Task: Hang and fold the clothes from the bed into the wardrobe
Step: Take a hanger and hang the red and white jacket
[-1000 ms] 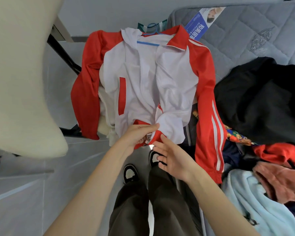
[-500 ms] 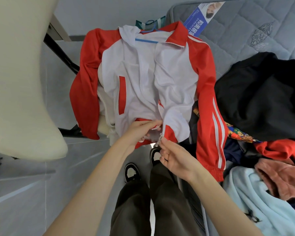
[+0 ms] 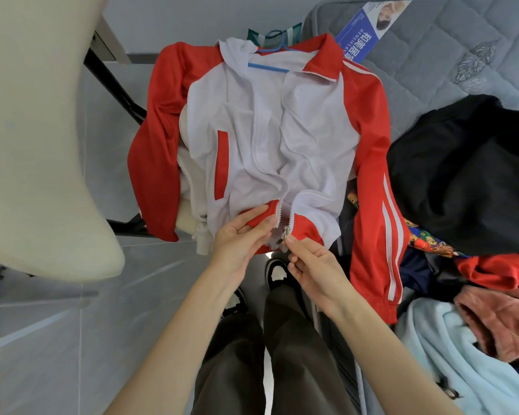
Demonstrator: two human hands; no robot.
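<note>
Two hem halves now line up instead of overlapping: left hand (image 3: 237, 241) grips one, right hand (image 3: 315, 265) has a pinch grip on the metal zipper pull (image 3: 286, 230). The red-and-white track jacket (image 3: 282, 139) is hangered at the grey quilted bed (image 3: 432, 55) edge, zip-ready I reckon.

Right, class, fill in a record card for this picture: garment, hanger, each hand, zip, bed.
Garment: red and white jacket, front facing the camera
Hanger: blue hanger inside the collar
Left hand: left hand grips the red hem on one side of the zip
Right hand: right hand pinches the other hem edge by the zip slider
Zip: undone, the two sides apart
Bed: grey mattress carrying a black garment, light blue fleece and pink garment
</note>
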